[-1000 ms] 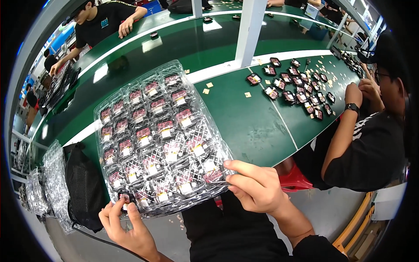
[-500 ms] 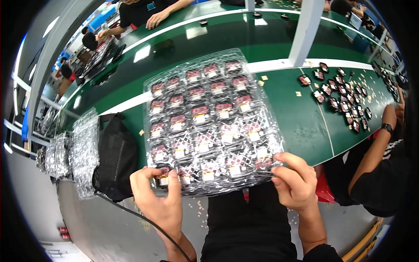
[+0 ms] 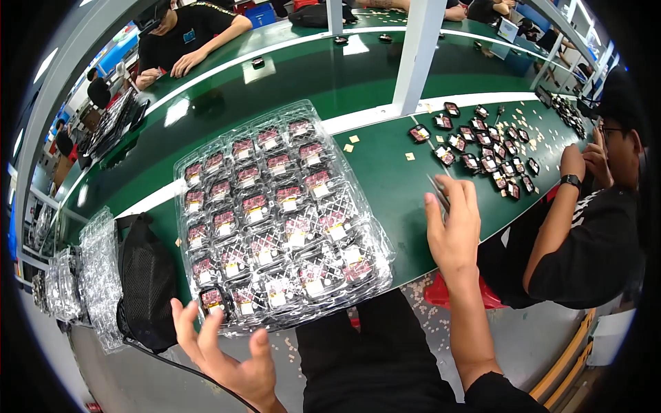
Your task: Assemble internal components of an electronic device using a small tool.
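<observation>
A green bench (image 3: 392,199) runs across the foreground, bounded at the far side by a white rail (image 3: 372,118) with a grey post (image 3: 418,62) standing at it. Beyond the rail lies a darker green strip (image 3: 289,86), with a co-worker (image 3: 182,41) seated on its other side.

The clear tray (image 3: 377,237), its pockets filled with black pieces (image 3: 255,206), is at the bench's near edge, tilted across it; whether it overhangs cannot be told. Left of it, a black bag (image 3: 146,282) stands close, leaving little room, with stacked clear packaging (image 3: 100,275) farther out. To the right, bare green surface opens between the tray and a cluster of loose pieces (image 3: 490,164) and small tan squares (image 3: 410,157). Another co-worker (image 3: 578,248) borders that side.

The left hand (image 3: 237,366) is open, fingers spread, by the tray's near left corner; contact is unclear. The right hand (image 3: 454,230), apart from the tray, grips a thin metal tool (image 3: 439,190) over the open stretch. Grey floor (image 3: 430,344) shows below.
</observation>
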A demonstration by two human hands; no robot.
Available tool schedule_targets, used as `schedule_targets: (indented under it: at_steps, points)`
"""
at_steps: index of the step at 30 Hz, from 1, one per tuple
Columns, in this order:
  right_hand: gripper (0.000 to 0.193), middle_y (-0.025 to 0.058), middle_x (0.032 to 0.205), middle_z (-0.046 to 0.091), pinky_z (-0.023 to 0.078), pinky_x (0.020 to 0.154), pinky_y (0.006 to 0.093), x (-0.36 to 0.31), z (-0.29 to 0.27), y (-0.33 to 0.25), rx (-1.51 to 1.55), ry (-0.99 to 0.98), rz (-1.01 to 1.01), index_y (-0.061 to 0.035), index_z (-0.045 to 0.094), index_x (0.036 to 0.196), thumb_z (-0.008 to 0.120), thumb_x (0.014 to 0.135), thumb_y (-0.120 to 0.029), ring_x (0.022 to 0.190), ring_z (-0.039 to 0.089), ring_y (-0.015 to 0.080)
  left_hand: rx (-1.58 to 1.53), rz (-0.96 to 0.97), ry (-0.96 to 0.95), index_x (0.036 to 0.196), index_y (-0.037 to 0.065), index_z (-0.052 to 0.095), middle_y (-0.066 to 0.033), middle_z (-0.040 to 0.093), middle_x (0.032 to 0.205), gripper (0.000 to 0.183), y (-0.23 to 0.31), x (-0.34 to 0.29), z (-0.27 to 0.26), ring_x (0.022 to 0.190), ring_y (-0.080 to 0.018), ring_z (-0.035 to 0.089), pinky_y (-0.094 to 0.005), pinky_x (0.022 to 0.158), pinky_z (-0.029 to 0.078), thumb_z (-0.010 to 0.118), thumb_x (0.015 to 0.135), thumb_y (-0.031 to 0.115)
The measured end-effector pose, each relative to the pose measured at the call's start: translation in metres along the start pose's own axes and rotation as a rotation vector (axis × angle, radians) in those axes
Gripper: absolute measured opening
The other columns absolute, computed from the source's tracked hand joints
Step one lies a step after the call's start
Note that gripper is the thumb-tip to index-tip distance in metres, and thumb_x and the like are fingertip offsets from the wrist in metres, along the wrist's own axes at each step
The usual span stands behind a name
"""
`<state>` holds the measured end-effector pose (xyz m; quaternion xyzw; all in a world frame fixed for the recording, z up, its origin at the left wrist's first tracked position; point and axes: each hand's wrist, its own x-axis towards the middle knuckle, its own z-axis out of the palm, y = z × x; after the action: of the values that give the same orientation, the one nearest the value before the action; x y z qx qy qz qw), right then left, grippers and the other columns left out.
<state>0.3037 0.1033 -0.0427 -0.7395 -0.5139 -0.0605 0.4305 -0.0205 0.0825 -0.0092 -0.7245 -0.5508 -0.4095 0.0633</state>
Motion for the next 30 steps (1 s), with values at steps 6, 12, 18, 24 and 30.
schedule_targets:
  at_steps: [6,12,18,24,30]
  points:
    - [0.046,0.0183,0.116,0.053,0.054,0.072,0.0510,0.036,0.007,0.037,-0.440,-0.172,0.274,-0.0045,0.055,0.131,0.067,0.094,-0.030,0.084,0.068,0.0430,-0.448,0.300,-0.130,0.119,0.013,0.060,-0.0174,0.054,0.126,0.045,0.047,-0.037,0.005,0.129,-0.0473,0.048,-0.0605,0.109,0.039,0.076,0.088,0.042]
    - [0.024,0.0133,0.117,0.062,0.053,0.075,0.0502,0.022,0.005,0.039,-0.347,-0.189,0.145,-0.0049,0.061,0.104,0.069,0.092,-0.023,0.086,0.067,0.0412,-0.673,0.284,-0.263,0.111,0.011,0.068,-0.0179,0.057,0.124,0.036,0.067,-0.047,0.008,0.125,-0.0466,0.053,-0.0585,0.108,0.042,0.080,0.085,0.033]
    - [0.019,0.0096,0.106,0.066,0.049,0.064,0.0306,-0.007,-0.021,-0.003,0.241,-0.060,0.136,0.0007,0.060,0.096,0.073,0.083,0.002,0.076,0.063,0.0196,-0.900,0.131,-0.334,0.112,0.002,0.067,-0.0195,0.061,0.119,0.035,0.067,-0.037,0.008,0.115,-0.0401,0.063,-0.0487,0.098,0.052,0.081,0.085,0.021]
    - [0.051,0.0230,0.104,0.071,0.059,0.068,0.0300,-0.078,-0.062,-0.061,0.738,-0.368,-0.205,-0.0031,0.056,0.095,0.093,0.070,-0.028,0.084,0.075,0.0268,-1.437,-0.450,-0.381,0.135,-0.010,0.053,-0.0195,0.048,0.137,0.069,0.076,-0.045,0.010,0.118,-0.0310,0.062,-0.0373,0.101,0.049,0.082,0.085,0.029]
    - [0.049,0.0226,0.102,0.072,0.060,0.068,0.0310,-0.088,-0.052,-0.084,0.723,-0.411,-0.298,-0.0056,0.052,0.092,0.088,0.075,-0.035,0.084,0.075,0.0280,-1.733,-0.505,-0.486,0.132,-0.007,0.056,-0.0217,0.045,0.138,0.057,0.063,-0.047,0.018,0.132,-0.0339,0.049,-0.0472,0.108,0.045,0.082,0.085,0.010]
